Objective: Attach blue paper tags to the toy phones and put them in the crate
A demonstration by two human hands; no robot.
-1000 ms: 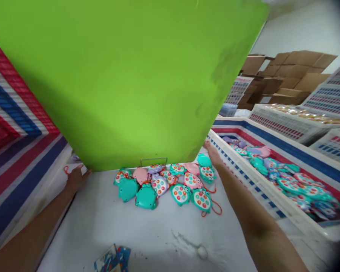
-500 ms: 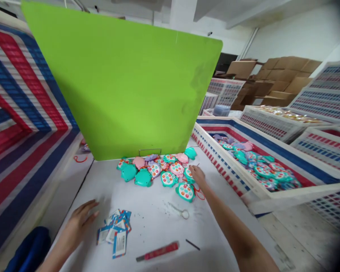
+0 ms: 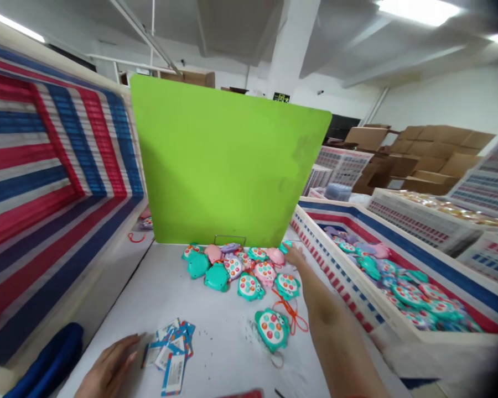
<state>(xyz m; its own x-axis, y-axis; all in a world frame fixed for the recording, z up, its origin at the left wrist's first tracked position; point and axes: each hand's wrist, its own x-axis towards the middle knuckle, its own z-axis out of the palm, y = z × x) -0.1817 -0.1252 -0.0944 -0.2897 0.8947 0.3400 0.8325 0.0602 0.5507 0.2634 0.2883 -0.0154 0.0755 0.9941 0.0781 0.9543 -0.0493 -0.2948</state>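
One teal turtle point(image 3: 273, 330) has slid away from the pile since half a second ago and now sits on its own nearer the person, while the right hand point(image 3: 295, 257) has gone on to the teal toy point(image 3: 285, 247) at the far end of the row.

The rest of the pile point(image 3: 233, 267) is bunched at the foot of a big green board point(image 3: 232, 166), which stands upright and blocks the far side of the table point(image 3: 166, 298). Right of that there's a lined crate point(image 3: 341, 271) full of more toys point(image 3: 410, 293), with cartons point(image 3: 435, 155) stacked behind. A striped crate point(image 3: 83, 143) hems in the left. Orange cords point(image 3: 291, 314) lie between the loose turtle and the right forearm.

Writing-wise, not much luck: the blue and white cards point(image 3: 175, 370) have print way too small to read, same with the green sign point(image 3: 281, 98) on the pillar.

Left hand point(image 3: 110, 367) rests loosely spread just beside the cards, nothing visible in it. Right fingers are at that far toy, partly covering it; can't tell how far open they are or if they've got hold.
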